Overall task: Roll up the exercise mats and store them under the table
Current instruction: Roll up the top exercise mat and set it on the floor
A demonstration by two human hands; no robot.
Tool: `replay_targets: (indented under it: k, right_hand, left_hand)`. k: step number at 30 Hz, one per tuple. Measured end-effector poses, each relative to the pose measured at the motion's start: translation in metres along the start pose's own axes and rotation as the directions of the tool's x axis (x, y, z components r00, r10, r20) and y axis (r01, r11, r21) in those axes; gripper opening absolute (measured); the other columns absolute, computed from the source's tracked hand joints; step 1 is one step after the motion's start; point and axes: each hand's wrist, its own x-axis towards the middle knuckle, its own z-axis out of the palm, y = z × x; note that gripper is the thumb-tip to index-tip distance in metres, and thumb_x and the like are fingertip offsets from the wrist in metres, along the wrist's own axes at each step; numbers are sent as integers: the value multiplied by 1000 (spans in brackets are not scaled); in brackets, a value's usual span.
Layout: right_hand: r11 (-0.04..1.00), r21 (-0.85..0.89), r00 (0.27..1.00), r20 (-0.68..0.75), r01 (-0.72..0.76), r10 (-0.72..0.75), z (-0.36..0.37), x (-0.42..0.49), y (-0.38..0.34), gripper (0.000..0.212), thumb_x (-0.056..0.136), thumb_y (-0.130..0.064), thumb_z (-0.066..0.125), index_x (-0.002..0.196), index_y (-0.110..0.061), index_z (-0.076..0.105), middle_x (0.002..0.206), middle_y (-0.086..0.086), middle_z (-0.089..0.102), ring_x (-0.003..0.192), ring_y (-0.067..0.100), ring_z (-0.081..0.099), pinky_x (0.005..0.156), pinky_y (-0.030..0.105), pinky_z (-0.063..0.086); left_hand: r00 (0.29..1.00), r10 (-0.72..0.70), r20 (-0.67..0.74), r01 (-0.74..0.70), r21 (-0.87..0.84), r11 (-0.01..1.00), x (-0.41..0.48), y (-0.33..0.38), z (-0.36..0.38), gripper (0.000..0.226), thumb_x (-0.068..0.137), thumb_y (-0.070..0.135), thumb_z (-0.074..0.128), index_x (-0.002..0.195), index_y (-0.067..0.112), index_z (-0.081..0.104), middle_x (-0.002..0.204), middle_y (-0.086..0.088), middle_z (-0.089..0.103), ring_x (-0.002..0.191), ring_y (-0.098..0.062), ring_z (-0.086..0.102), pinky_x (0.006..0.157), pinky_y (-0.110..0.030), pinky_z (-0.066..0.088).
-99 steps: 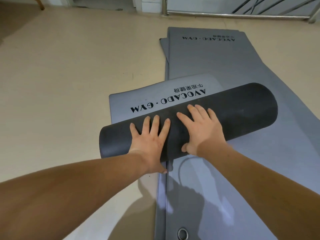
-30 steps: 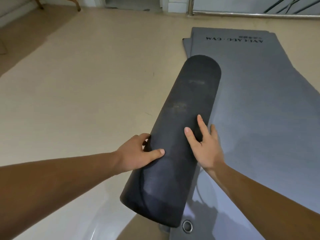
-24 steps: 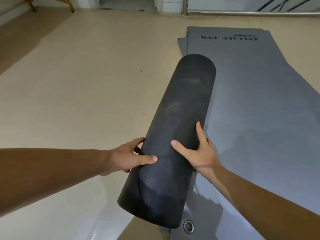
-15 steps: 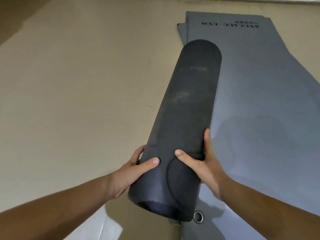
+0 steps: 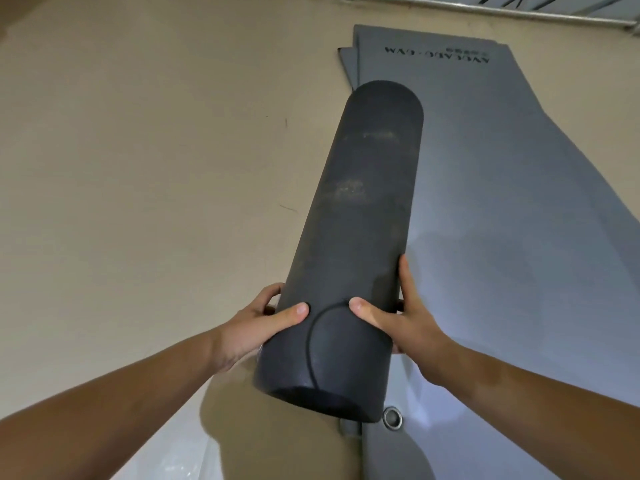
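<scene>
A: Background?
B: Beige floor (image 5: 138, 168), with a metal rail (image 5: 485, 8) along the top right edge.
A: Left side?
B: Left grip (image 5: 256, 327) holds the near end of the rolled mat (image 5: 363, 220) from its left. The thumb lies on top and the fingers curl round the side.
A: Where's the mat?
B: It's a dark grey, tight cylinder held between both grips. The near end is raised off the floor toward the camera and the far end points away over the flat mats (image 5: 502, 202). Can't tell if the far end touches them. A curved seam shows between the two thumbs.
A: Right side?
B: Right grip (image 5: 405, 323) holds the same near end from the right, thumb across the top and one finger straight up the side.
A: Anything else?
B: The flat mats are grey and stacked on the floor to the right. A lower one peeks out at the far left corner. There's upside-down lettering (image 5: 438, 53) at their far end and a metal eyelet (image 5: 392, 417) at the near corner, just beside the roll's near end.
</scene>
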Motion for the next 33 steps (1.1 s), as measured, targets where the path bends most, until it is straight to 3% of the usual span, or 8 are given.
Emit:
replay_targets:
  k: [5, 11, 15, 20, 22, 27, 33]
  right_hand:
    - [1000, 6, 1000, 3, -30, 30, 0, -1, 0, 137, 56, -66, 95, 151, -74, -2, 158, -18, 39, 135, 20, 54, 107, 54, 54]
    - [999, 41, 999, -35, 9, -8, 12, -4, -11, 131, 63, -62, 93, 153, -71, -1, 151, -24, 42, 132, 16, 54, 107, 53, 53]
    - [1000, 11, 1000, -25, 8, -8, 50, -2, -30, 131, 63, -67, 90, 150, -74, -8, 146, -25, 43, 126, 17, 55, 103, 53, 55]
    - [992, -126, 995, 94, -16, 28, 131, 12, -66, 128, 65, -68, 89, 149, -76, -7, 149, -18, 41, 128, 27, 55, 102, 59, 54]
    - [986, -169, 986, 159, -15, 42, 174, 20, -78, 128, 66, -66, 90, 148, -77, -7, 152, -19, 42, 126, 24, 55, 101, 53, 54]
    - [978, -207, 899, 434, 34, 61, 310, 34, -103, 127, 68, -63, 92, 143, -81, -9, 152, -28, 44, 132, 19, 57, 108, 57, 51]
    - [937, -318, 862, 505, 145, 39, 435, 26, -115, 129, 57, -76, 90, 141, -82, -7, 153, -28, 43, 136, 20, 55, 110, 59, 49]
  left_hand:
    - [997, 22, -79, -25, -33, 999, -4, 5, 17, 90, 58, 71, 89, 139, 54, 53, 127, 8, 72, 112, -11, 74, 102, -38, 57]
    - [999, 50, -8, -50, -11, 999, -16, 24, 18, 90, 64, 47, 102, 140, 43, 55, 121, 21, 76, 108, -3, 74, 97, -29, 56]
    - [995, 81, -65, -85, -62, 994, -32, 29, -20, 86, 73, 31, 98, 143, 51, 52, 119, 16, 77, 105, -14, 78, 95, -38, 60]
    - [986, 57, -155, -88, -200, 976, -72, 6, -99, 73, 79, 28, 93, 137, 54, 57, 117, 12, 79, 104, -19, 79, 88, -38, 63]
    - [976, 52, -213, -103, -236, 966, -94, -10, -133, 73, 78, 29, 93, 137, 53, 58, 122, 10, 78, 107, -22, 78, 92, -41, 62]
    - [930, 15, -368, -152, -347, 925, -154, -65, -237, 70, 78, 32, 94, 136, 52, 61, 129, 6, 76, 113, -26, 76, 104, -49, 58]
    - [888, -2, -459, -206, -403, 892, -206, -116, -327, 71, 78, 39, 90, 141, 48, 59, 134, 5, 73, 119, -26, 73, 107, -49, 55]
